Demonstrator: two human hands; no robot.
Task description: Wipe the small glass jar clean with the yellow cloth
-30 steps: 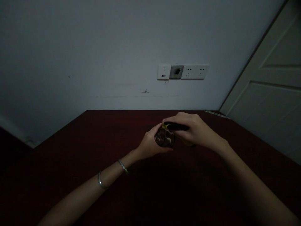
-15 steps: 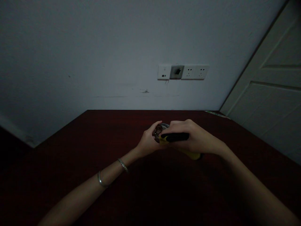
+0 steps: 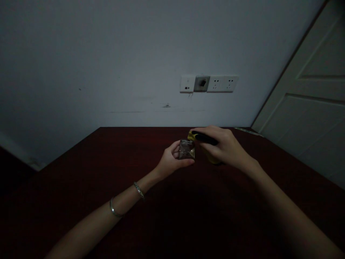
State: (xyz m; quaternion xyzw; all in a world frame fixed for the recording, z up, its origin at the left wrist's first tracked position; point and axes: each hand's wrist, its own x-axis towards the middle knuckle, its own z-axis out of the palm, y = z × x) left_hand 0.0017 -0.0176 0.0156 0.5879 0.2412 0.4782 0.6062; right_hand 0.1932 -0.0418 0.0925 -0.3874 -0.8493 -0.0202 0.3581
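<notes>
A small, see-through container is sitting in your left hand, over the middle of the dark red table; whether its base is touching the wood, you cannot tell in this dim light. It is catching glints and showing brown and gold tones. It looks light and stiff, likely hard plastic or glass, so you may be dealing with something slippery and perhaps brittle. Gripping it by its side walls, clear of the top edge, seems safest.

Your left hand is curling around the container's left side, with one digit lying along its near edge. Your right hand, just right of the container, is closing around a black-and-yellow tool. The yellow end is pointing at the container's far right corner; you cannot tell whether they are touching, or what kind of tool this is.

Nearer you and left of the container, a chain bracelet and a plain bangle are circling your left arm. Beyond the container, a pale wall is rising, bearing a socket panel; a white door is standing well to its right.
</notes>
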